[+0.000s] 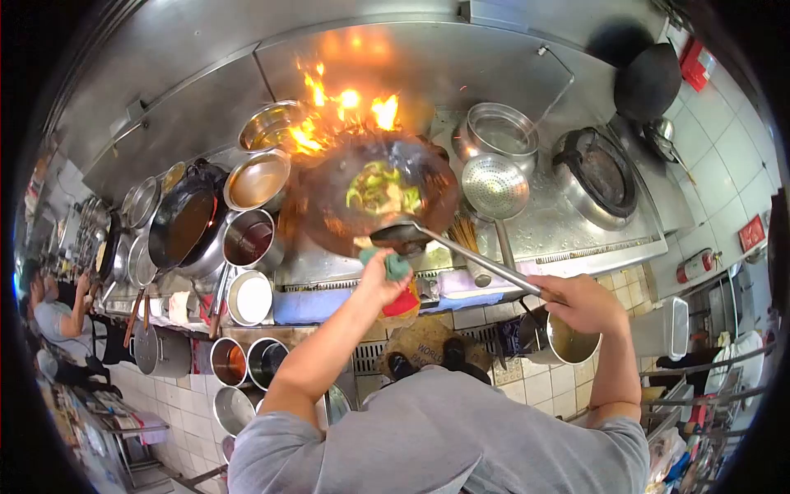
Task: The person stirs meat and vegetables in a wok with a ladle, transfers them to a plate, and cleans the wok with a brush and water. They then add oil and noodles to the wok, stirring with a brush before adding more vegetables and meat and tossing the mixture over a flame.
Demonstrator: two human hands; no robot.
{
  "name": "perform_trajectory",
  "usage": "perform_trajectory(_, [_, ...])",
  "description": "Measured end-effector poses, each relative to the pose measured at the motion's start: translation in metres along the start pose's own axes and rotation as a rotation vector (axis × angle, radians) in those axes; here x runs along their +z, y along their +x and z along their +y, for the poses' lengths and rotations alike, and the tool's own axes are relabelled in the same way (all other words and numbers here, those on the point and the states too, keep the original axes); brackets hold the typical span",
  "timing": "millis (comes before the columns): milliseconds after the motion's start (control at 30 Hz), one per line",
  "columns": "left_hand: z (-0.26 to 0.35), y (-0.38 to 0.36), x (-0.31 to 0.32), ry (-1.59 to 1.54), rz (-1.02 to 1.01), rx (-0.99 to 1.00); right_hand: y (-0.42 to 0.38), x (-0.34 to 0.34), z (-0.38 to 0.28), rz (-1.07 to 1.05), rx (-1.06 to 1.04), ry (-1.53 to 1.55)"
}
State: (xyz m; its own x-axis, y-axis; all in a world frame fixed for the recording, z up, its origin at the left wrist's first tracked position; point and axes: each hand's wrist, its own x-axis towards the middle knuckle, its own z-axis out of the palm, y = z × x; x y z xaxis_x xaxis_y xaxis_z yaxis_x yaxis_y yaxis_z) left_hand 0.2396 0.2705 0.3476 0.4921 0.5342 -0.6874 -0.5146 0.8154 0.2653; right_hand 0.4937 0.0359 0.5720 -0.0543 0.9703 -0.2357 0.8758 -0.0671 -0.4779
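Observation:
My left hand (382,284) is closed on a green cloth (397,265) at the near edge of a large dark wok (325,206). Whether the wok has a handle under the cloth cannot be seen. Pieces of green vegetable with paler bits (385,188) lie inside, and flames (350,99) rise behind the far rim. My right hand (586,305) grips the end of a long-handled ladle (477,258). The ladle's dark bowl hangs over the near side of the wok, close to my left hand.
On the right stand a perforated strainer (495,186), a metal pot (500,132), a bamboo brush (471,251) and another burner (605,173). To the left are several sauce containers (249,237) and a second wok (183,226). Another person (62,313) works far left.

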Motion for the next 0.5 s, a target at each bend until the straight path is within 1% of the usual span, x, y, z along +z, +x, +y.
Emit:
perform_trajectory(33, [-0.006, -0.027, 0.013, 0.019, 0.071, -0.008, 0.004, -0.005, -0.008, 0.000, -0.008, -0.011])
perform_trajectory(67, [-0.005, -0.044, 0.022, 0.070, 0.037, -0.010, 0.008, -0.009, -0.016, -0.032, 0.034, -0.060])
perform_trajectory(100, [-0.001, -0.038, 0.022, 0.060, 0.039, -0.007, 0.013, -0.011, -0.022, -0.064, 0.076, -0.108])
perform_trajectory(133, [0.006, -0.024, 0.023, 0.082, 0.021, -0.005, 0.029, 0.002, -0.013, 0.014, -0.036, -0.093])
perform_trajectory(167, [0.013, -0.008, 0.020, 0.105, 0.003, -0.002, 0.048, 0.015, -0.008, 0.042, -0.044, -0.098])
perform_trajectory(200, [0.017, 0.012, 0.012, 0.182, -0.008, 0.016, 0.072, 0.028, -0.008, 0.070, -0.051, -0.102])
perform_trajectory(267, [0.010, 0.039, -0.021, 0.176, 0.007, 0.017, 0.118, 0.060, -0.006, 0.140, -0.034, -0.120])
perform_trajectory(300, [0.009, 0.045, -0.027, 0.177, 0.003, 0.028, 0.138, 0.077, -0.005, 0.194, -0.013, -0.093])
perform_trajectory(333, [-0.002, 0.040, -0.036, 0.157, 0.006, 0.024, 0.151, 0.087, -0.008, 0.250, 0.008, -0.066])
perform_trajectory(367, [-0.014, 0.032, -0.047, 0.152, 0.005, 0.025, 0.153, 0.088, -0.018, 0.248, 0.005, -0.070])
perform_trajectory(433, [-0.036, 0.015, -0.061, 0.138, 0.064, -0.052, 0.154, 0.088, -0.030, 0.293, 0.093, -0.055])
perform_trajectory(467, [-0.040, 0.014, -0.065, 0.137, 0.063, -0.055, 0.149, 0.091, -0.029, 0.292, 0.096, -0.058])
perform_trajectory(500, [-0.041, 0.016, -0.065, 0.026, -0.101, 0.018, 0.143, 0.093, -0.025, 0.323, 0.024, -0.044])
